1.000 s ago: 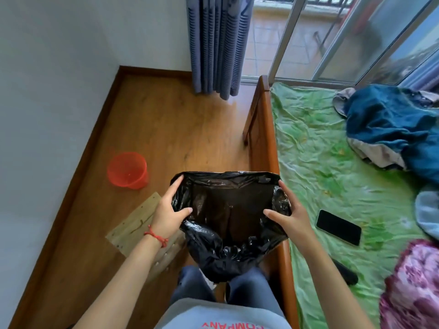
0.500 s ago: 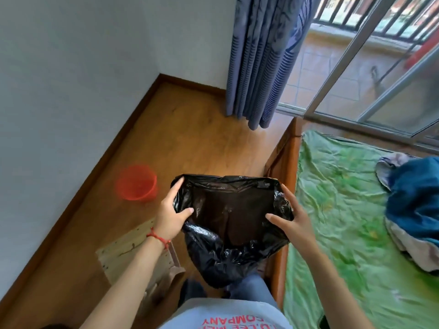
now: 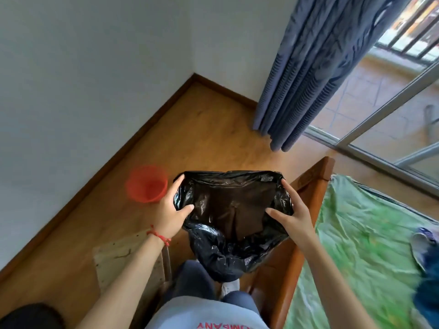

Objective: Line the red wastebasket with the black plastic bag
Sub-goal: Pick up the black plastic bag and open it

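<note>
1. Holding item: one black plastic bag [image 3: 234, 210], thin glossy film, crinkled, mouth stretched open into a wide rounded opening; the closed end hangs slack and bunched below, in front of the person's legs.
2. Left hand [image 3: 169, 216]: one, fingers curled round the bag's left rim, thumb pressed inside the mouth; a red cord bracelet [image 3: 158, 235] circles the wrist.
3. Right hand [image 3: 297, 214]: one, fingers spread along the outside of the right rim, thumb reaching into the mouth, gripping the film.
4. Red wastebasket [image 3: 146, 184]: one, round, tapered, translucent plastic with a mesh-like wall, blurred; stands upright and unlined on the floor, left of the bag and near the left wall, its near-right rim just behind the left hand's knuckles in this view.
5. Floor [image 3: 213, 143]: warm wood-grain boards with a dark brown skirting along both walls; bare stretch lies far of the basket up to the corner.
6. Pale wooden board [image 3: 123, 260]: one, flat, scuffed, lying on the floor near and left of the legs.
7. Bed frame [image 3: 306, 191]: one, orange-brown varnished wood, its edge running near-to-far right of the bag; wrinkled green sheet [image 3: 361, 245] covers the mattress.
8. Curtain [image 3: 308, 74]: one, blue-grey pleated fabric, hanging at far right beside a sliding glass door.
</note>
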Tool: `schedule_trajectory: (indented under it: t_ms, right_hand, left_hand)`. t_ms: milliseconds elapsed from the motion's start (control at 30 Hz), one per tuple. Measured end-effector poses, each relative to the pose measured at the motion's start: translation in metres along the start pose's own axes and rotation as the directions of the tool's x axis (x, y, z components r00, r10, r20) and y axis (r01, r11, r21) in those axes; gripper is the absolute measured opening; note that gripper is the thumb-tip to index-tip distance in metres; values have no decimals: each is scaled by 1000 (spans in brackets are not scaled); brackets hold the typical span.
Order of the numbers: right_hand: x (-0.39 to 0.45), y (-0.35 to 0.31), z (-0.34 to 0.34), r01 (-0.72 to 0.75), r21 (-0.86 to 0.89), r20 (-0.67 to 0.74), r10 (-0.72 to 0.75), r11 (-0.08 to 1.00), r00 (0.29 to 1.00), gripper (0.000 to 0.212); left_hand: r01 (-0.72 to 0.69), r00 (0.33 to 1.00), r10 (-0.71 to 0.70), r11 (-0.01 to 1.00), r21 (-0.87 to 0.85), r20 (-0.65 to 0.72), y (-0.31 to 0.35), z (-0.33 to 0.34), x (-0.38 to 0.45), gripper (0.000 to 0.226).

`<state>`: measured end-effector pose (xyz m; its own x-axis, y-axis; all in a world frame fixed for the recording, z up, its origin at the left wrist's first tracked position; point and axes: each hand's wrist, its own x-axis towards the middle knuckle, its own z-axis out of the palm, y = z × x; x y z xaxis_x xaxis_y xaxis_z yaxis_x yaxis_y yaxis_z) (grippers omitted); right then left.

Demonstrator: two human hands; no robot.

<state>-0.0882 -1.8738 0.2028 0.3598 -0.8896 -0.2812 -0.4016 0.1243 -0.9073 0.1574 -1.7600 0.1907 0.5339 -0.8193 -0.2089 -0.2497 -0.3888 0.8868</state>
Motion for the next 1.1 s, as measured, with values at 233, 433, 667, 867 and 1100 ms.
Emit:
schedule_trajectory:
  t_ms: [233,433,667,867,1100]
  right_hand:
    - [88,-42,47,48,-37,59,-46,998,997,76]
    - [152,-89,97,126,-95,152,-110,988,982,76]
    - [207,-121,146,199,-122,269,-161,972,950,74]
    - [251,-141,199,252,-97,424,-189,963,886,76]
    - [309,-171,260,366,-74,627,-242,928,741,73]
  left_hand:
    - [22,999,-24,999,-33,-48,-11,-46,81,73]
    - [38,993,-48,995,-91,-104,-17,-89,137,73]
    - [76,959,-115,985,-156,-258,-30,-130,162,71]
    - [141,885,-211,971,-193,-415,-50,-159,163,70]
    - [250,714,-336,942,-226,-614,-60,-179,170,67]
